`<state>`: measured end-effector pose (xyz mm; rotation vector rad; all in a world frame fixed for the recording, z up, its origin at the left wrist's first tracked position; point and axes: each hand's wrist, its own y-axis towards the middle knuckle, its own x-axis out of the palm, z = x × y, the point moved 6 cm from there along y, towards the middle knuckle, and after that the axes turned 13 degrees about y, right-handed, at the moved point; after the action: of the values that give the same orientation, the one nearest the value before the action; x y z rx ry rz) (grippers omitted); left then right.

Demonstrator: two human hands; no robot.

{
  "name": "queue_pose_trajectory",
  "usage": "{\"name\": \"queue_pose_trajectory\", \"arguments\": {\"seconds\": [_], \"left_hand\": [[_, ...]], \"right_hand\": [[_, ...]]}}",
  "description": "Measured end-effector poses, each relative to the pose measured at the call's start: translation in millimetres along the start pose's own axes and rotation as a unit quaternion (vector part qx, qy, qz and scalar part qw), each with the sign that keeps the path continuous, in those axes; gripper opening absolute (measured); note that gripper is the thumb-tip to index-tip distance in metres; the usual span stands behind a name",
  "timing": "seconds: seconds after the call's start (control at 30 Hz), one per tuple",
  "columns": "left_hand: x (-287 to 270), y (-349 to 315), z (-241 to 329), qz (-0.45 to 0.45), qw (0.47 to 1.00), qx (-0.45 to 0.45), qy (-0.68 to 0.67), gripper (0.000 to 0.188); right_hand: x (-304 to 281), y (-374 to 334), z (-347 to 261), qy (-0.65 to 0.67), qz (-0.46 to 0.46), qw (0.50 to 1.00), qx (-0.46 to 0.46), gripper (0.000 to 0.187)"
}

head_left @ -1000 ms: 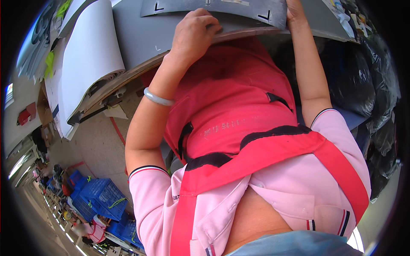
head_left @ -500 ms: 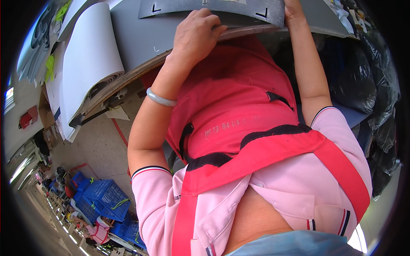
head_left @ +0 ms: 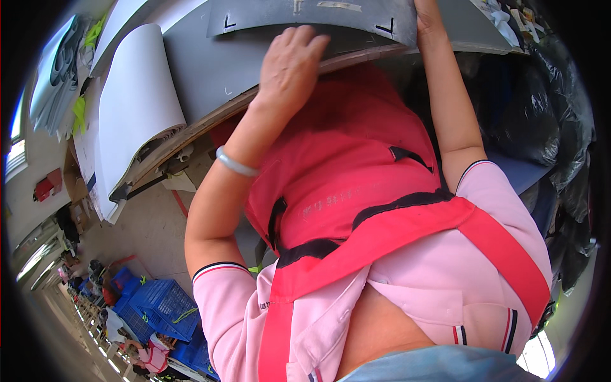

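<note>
Hands [head_left: 289, 63] [head_left: 428, 19] rest at grey sheet's [head_left: 312, 13] near edge.

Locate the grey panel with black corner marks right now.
Head view, top centre: the grey panel lies on the grey table, between the left hand and the right hand.

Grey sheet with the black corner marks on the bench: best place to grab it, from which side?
Pinch the grey sheet at its near edge, coming from the person's side. That edge curls up off the grey tabletop, leaving room for fingers underneath. The left hand already rests there.
</note>
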<state>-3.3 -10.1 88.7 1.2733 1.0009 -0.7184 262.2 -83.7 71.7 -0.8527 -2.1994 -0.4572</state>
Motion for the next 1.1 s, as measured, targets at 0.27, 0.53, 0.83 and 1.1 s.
{"name": "queue_pose_trajectory", "arguments": {"seconds": [0.27,0.53,0.83,1.1], "left_hand": [[55,119,78,0.214,0.976,0.006,-0.037,0.017],[28,95,-50,0.078,0.913,-0.217,-0.336,0.015],[-198,-143,-401,0.376,0.762,-0.496,-0.175,0.015],[-210,-435,-416,0.248,0.582,-0.769,-0.096,0.024]], "right_hand": [[23,-31,-34,0.047,-0.03,0.998,-0.014,0.045],[-27,-35,-5,-0.052,0.012,0.999,0.002,0.028],[-50,-31,6,0.086,0.077,0.986,0.117,0.065],[-51,-24,-1,0.016,0.062,0.989,0.131,0.062]]}}
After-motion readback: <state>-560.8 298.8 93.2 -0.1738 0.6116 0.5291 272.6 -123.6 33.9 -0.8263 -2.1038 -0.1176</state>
